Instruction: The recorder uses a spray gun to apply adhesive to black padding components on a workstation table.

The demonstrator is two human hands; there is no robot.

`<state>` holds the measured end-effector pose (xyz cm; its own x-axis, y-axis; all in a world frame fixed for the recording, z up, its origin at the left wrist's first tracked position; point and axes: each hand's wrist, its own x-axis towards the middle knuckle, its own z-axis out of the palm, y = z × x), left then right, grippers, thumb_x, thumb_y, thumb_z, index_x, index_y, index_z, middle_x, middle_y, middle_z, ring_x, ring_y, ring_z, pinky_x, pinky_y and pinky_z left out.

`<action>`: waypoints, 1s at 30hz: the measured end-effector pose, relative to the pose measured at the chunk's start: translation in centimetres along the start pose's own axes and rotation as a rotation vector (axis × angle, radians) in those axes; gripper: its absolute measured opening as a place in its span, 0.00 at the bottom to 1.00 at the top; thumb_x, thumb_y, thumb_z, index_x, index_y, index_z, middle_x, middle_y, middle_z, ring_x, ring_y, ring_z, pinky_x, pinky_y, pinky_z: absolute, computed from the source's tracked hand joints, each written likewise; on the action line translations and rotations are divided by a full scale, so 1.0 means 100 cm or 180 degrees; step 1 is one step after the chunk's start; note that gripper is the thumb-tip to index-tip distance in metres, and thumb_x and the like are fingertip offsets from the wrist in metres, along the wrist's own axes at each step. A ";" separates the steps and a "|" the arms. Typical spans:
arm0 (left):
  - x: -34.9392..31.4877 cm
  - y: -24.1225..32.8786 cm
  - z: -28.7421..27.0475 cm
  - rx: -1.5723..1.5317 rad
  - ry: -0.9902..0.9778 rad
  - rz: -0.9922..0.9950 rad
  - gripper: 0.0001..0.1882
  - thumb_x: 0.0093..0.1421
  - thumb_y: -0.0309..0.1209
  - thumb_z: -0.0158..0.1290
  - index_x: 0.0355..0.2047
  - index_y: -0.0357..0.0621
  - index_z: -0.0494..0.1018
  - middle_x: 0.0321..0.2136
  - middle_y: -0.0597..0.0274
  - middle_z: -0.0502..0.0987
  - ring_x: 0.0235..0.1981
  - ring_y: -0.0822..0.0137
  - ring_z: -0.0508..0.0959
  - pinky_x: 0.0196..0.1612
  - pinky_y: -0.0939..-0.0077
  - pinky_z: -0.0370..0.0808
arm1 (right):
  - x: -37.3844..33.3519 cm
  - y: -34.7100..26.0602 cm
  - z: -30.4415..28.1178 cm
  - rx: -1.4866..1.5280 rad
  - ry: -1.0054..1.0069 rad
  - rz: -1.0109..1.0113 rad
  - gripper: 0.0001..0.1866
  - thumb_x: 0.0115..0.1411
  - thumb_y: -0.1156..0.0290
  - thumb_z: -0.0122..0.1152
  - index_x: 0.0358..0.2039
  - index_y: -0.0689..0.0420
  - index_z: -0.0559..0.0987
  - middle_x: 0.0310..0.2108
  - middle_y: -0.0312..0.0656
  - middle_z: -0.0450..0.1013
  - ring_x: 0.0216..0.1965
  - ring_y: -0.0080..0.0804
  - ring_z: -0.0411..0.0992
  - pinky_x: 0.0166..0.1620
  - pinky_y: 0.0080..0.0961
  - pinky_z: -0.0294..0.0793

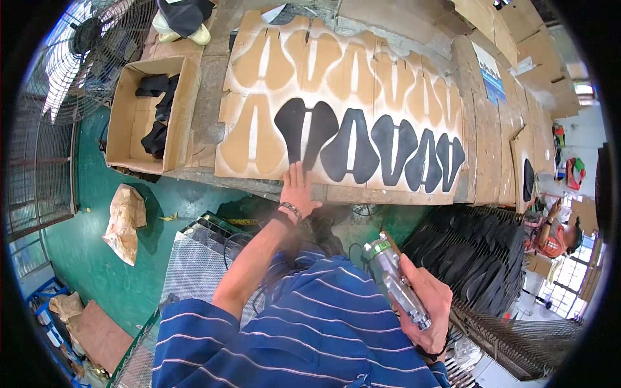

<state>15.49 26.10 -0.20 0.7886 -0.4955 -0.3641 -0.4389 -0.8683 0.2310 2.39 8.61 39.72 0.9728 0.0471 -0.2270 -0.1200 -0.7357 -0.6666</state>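
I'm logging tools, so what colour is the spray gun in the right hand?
The spray gun is mostly silver, showing best in the head view.

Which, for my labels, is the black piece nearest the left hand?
The leftmost black piece on the cardboard; the left hand is at its lower end, others there farther right.

The left arm (251, 270) stretches out to the near edge of the cardboard sheet (240, 150). The left hand (299, 190) is flat, fingers (299, 173) straight. The right hand (432, 301) is curled up tight, well back from the sheet.
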 end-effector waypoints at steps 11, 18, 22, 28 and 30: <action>0.002 0.000 0.004 0.0084 -0.0076 0.0009 0.58 0.56 0.66 0.59 0.74 0.36 0.55 0.75 0.27 0.45 0.76 0.35 0.47 0.73 0.41 0.49 | 0.002 -0.004 -0.003 0.0054 0.0189 -0.0195 0.35 0.47 0.84 0.67 0.60 0.65 0.78 0.30 0.51 0.77 0.28 0.43 0.77 0.34 0.29 0.74; 0.001 0.002 -0.005 0.0246 -0.0140 -0.0032 0.59 0.55 0.65 0.61 0.73 0.36 0.56 0.74 0.27 0.45 0.76 0.35 0.47 0.71 0.40 0.53 | -0.015 0.001 0.002 -0.0160 0.0606 0.0151 0.34 0.49 0.83 0.68 0.60 0.66 0.77 0.33 0.51 0.78 0.30 0.40 0.77 0.37 0.28 0.74; 0.004 0.001 -0.014 -0.0170 -0.0017 -0.0078 0.55 0.53 0.61 0.65 0.71 0.36 0.60 0.74 0.33 0.48 0.76 0.39 0.50 0.70 0.39 0.55 | -0.024 0.007 -0.005 -0.0064 0.0557 0.0092 0.30 0.54 0.82 0.67 0.60 0.68 0.76 0.36 0.53 0.79 0.33 0.38 0.79 0.40 0.27 0.75; 0.003 -0.003 -0.021 -0.0789 0.0357 -0.0136 0.47 0.50 0.52 0.70 0.63 0.35 0.67 0.72 0.39 0.55 0.73 0.43 0.55 0.69 0.41 0.58 | -0.031 0.015 -0.009 -0.0144 0.0380 0.0036 0.30 0.55 0.85 0.65 0.61 0.69 0.75 0.39 0.54 0.80 0.39 0.40 0.80 0.46 0.26 0.77; 0.004 0.004 -0.022 -0.0643 0.0517 0.0010 0.45 0.53 0.50 0.68 0.64 0.34 0.66 0.73 0.39 0.53 0.74 0.43 0.53 0.71 0.42 0.56 | -0.034 0.018 -0.011 -0.0229 0.0300 0.0019 0.31 0.54 0.85 0.66 0.61 0.69 0.75 0.39 0.53 0.79 0.38 0.41 0.79 0.45 0.27 0.76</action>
<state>16.57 25.57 1.68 0.8534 -0.4738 -0.2173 -0.3592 -0.8367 0.4135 -0.87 6.38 40.09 0.9868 -0.0186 -0.1607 -0.1144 -0.7826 -0.6120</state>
